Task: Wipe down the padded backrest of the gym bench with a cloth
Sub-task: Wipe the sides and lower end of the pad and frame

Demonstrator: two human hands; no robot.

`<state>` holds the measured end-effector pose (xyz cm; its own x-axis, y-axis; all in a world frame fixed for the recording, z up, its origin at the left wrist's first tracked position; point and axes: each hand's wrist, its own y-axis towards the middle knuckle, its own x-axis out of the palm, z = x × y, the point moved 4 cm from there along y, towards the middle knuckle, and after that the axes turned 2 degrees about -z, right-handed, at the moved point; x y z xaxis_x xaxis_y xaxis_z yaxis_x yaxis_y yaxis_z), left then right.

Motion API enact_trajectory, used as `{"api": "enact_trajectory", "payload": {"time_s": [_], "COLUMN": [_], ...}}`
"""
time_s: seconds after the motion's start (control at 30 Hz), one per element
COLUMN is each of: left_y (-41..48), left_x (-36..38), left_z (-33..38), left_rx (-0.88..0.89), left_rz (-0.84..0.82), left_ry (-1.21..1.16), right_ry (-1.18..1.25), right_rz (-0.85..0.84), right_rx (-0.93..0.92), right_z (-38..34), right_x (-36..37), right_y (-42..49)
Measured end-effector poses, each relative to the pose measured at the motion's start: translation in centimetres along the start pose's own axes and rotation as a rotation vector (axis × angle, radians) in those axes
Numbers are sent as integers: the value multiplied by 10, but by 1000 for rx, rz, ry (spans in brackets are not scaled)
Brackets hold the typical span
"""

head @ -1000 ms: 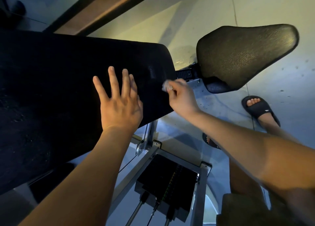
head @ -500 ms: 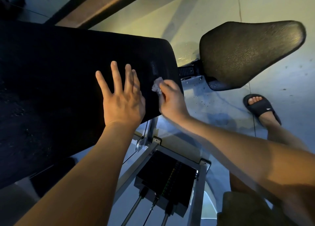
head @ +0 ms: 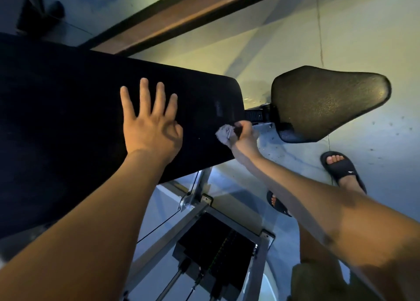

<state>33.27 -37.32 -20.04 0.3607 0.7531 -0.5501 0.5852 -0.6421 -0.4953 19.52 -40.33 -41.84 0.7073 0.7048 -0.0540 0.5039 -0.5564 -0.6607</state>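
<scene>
A person leans over the black padded backrest (head: 68, 123) of a gym bench, both hands on its surface. The pad's long axis runs from the far left of the view, where it passes out of frame, across to a rounded end at the right, just short of the separate seat pad (head: 329, 100).

The right hand (head: 245, 137) is curled tight around a small, crumpled pale cloth (head: 223, 134) and presses it against the backrest at the near corner of that rounded end, close to the gap before the seat pad. The left hand (head: 151, 130) lies palm down further along the pad, fingers straight and spread, holding nothing and apparently bracing the body. The two hands are apart, with a stretch of bare upholstery between them.

The cloth sits at the very end of the pad, so almost the whole length appears to lie leftward from it, beyond the bracing hand. Any stroke along the long axis would have to travel away from the seat pad and toward the left hand, which stands in that path. The right hand is the nearer to the end edge, while the left is the nearer to the pad's broad middle.

Below the near edge, the steel frame (head: 201, 182) shows above a pale floor (head: 295, 28), beside a sandalled foot (head: 341, 166).
</scene>
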Motion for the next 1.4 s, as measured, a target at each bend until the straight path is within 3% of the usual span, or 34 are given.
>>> {"api": "enact_trajectory", "payload": {"time_s": [0.07,0.27,0.37,0.57,0.7,0.8,0.97,1.03,1.17,1.27,1.4], "left_y": [-3,2,6,9,12,13,13,14,15,15,16], "left_x": [5,9,11,12,14,13,11,12,12,13,14], "left_z": [-6,0,4,6,8,9,10,10,11,11,12], "left_rx": [23,19,13,20,27,34,42,37,35,35,30], "left_rz": [1,31,34,35,46,48,45,48,54,56,56], "left_ry": [68,123,107,92,69,54,38,40,27,21,25], "right_ry": [-60,-74,-99,-21,-135,-180,-311,-315,-153,-203,-284], "right_rz": [40,-48,-8,278,118,97,-129,-104,141,102,-125], "right_rx": [-81,-303,-332,-256,-263,-276,-439,-421,-321,-274,-349], "right_z": [-2,1,-2,-12,-24,-6,19,3,-25,-8,25], "right_x": [3,6,6,-21,-11,-2,-8,-19,-27,-8,-12], "right_y": [-3,-17,-6,68,95,58,15,43,87,50,5]}}
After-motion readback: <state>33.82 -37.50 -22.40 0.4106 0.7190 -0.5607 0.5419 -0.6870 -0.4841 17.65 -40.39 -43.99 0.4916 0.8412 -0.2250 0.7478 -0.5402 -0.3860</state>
